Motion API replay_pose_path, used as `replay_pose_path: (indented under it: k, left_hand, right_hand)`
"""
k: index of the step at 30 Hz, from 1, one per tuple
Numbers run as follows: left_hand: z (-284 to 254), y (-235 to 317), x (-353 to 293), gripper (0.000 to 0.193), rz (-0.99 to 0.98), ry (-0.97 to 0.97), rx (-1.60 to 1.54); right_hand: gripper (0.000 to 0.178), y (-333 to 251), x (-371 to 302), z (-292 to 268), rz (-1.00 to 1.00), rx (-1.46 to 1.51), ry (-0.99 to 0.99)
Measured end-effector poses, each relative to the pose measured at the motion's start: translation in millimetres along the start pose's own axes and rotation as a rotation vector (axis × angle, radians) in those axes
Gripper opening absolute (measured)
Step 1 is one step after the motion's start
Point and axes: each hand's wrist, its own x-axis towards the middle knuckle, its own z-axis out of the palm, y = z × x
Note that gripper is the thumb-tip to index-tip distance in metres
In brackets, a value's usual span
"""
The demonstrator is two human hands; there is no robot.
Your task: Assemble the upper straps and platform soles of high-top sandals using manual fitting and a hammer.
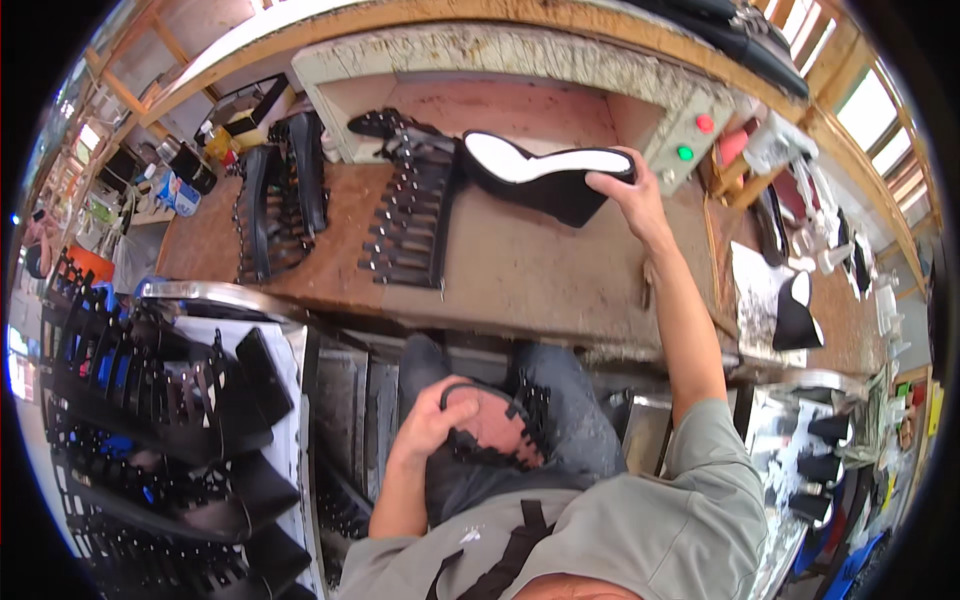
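Observation:
My right hand [628, 196] reaches out over the workbench and grips the heel end of a black platform shoe sole with a white insole [545, 165], at the mouth of a box-shaped machine [520, 60]. My left hand [432, 416] rests in my lap, holding a black strappy shoe upper [500, 425] over a pink form on my knee. A black strap piece with rows of studs [410, 210] lies flat on the bench to the left of the sole.
Other black boots [285, 190] lie at the bench's left. A rack [160, 440] at my left holds several black strappy platform shoes. The machine's panel has a red button [705, 123] and a green one [685, 153]. Another black sole [795, 320] sits on paper at right.

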Motion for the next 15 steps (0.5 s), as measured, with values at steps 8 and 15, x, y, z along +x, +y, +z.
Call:
replay_pose_path:
  k: [8, 15]
  left_hand:
    - [63, 61, -17, 0.042, 0.278, 0.096, -0.006]
    - [113, 135, -28, 0.039, 0.325, -0.017, -0.284]
  right_hand:
    - [0.085, -38, -183, -19, -0.204, -0.491, 0.201]
    - [0.072, -108, -275, 16, -0.455, -0.439, -0.064]
